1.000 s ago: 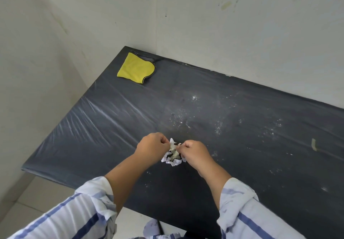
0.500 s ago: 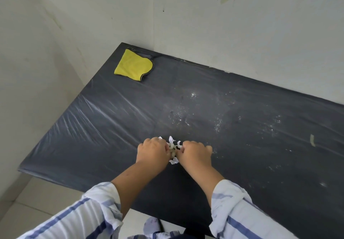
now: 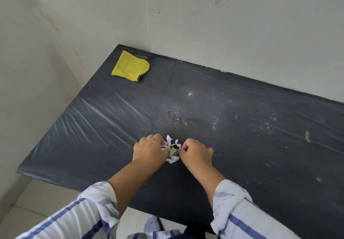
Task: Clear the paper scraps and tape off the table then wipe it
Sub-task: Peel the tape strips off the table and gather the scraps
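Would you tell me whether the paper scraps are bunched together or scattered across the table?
Bunched: the paper scraps form one clump pinched between the left hand and right hand.

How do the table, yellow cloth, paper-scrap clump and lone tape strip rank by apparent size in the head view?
1. table
2. yellow cloth
3. paper-scrap clump, partly hidden by the left hand and right hand
4. tape strip

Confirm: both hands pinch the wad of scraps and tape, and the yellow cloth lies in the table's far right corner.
Wrong corner: the head view shows the yellow cloth in the far left corner of the table. The left hand and right hand do pinch the wad of scraps and tape.
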Action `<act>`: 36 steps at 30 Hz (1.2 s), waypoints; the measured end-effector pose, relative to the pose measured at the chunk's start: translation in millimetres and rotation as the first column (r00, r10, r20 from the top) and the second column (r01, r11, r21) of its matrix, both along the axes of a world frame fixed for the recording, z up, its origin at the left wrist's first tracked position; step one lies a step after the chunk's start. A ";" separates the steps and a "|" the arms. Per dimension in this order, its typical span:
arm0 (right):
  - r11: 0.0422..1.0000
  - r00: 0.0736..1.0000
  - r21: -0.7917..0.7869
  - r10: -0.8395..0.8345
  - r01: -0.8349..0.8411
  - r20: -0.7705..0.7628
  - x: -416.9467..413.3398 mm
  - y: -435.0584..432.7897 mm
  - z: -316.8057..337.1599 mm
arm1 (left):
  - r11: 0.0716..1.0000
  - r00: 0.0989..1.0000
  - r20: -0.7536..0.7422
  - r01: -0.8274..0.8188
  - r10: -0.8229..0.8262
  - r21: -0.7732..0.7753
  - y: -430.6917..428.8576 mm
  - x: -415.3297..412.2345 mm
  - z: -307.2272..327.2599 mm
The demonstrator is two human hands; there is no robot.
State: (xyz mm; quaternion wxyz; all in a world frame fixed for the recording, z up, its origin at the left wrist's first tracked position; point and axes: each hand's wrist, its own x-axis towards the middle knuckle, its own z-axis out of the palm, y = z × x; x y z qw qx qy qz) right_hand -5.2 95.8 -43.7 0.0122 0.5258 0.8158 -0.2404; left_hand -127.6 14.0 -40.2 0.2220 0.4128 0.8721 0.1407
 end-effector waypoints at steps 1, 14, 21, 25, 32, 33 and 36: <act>1.000 1.000 -0.001 -0.005 0.005 -0.002 0.2 -0.3 0.1 | 1.000 1.000 0.006 -0.007 0.007 0.000 -0.3 -0.6 1.0; 0.987 0.990 0.143 -0.052 0.071 -0.131 35.2 0.0 -6.6 | 0.957 0.972 -0.132 0.215 -0.192 0.194 6.8 35.7 6.8; 0.976 0.988 0.165 -0.129 0.142 -0.091 105.4 18.5 -17.9 | 0.857 0.857 -0.084 0.513 -0.509 0.043 43.9 104.7 -4.1; 0.967 0.986 0.194 -0.159 0.167 -0.053 150.7 37.0 -22.0 | 0.808 0.805 -0.075 0.589 -0.588 -0.017 69.2 145.7 -13.8; 0.945 0.982 0.269 -0.181 0.187 -0.049 230.0 80.0 -29.5 | 0.807 0.803 -0.086 0.589 -0.590 -0.039 123.0 217.6 -21.0; 0.939 0.981 0.283 -0.190 0.196 -0.050 241.4 87.2 -30.4 | 0.805 0.800 -0.088 0.592 -0.593 -0.039 132.1 228.2 -21.3; 0.930 0.977 0.300 -0.208 0.215 -0.053 274.1 110.1 -32.3 | 0.800 0.796 -0.086 0.598 -0.599 -0.040 161.6 260.3 -21.8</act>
